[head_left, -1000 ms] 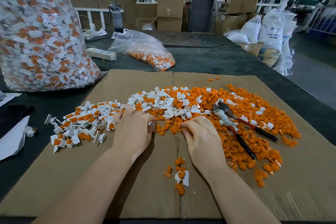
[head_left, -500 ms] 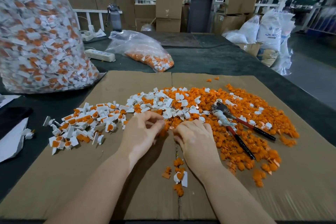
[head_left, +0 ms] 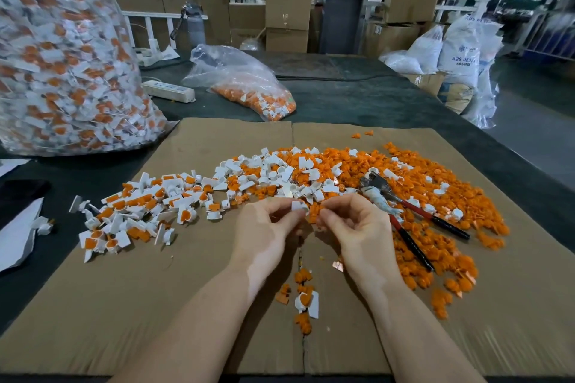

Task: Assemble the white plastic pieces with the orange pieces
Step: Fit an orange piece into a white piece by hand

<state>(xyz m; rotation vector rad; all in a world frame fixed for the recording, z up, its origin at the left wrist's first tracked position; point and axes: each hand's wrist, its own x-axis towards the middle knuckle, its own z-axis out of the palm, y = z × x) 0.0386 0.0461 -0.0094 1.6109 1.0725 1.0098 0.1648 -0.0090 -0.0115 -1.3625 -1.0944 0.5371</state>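
Both hands are raised just above the cardboard sheet (head_left: 155,305) that covers the dark surface (head_left: 357,99). The left hand (head_left: 264,232) has its grip closed on a white plastic piece (head_left: 299,207), pinched between thumb and fingertips. The right hand (head_left: 357,227) sits just beside it, fingers curled; I cannot tell what its grip holds. Behind them lies the pile of orange pieces (head_left: 435,202) with red-handled pliers (head_left: 401,214) lying on it, and to the left a heap of assembled pieces (head_left: 140,208). A big clear bag (head_left: 62,65) stands at far left.
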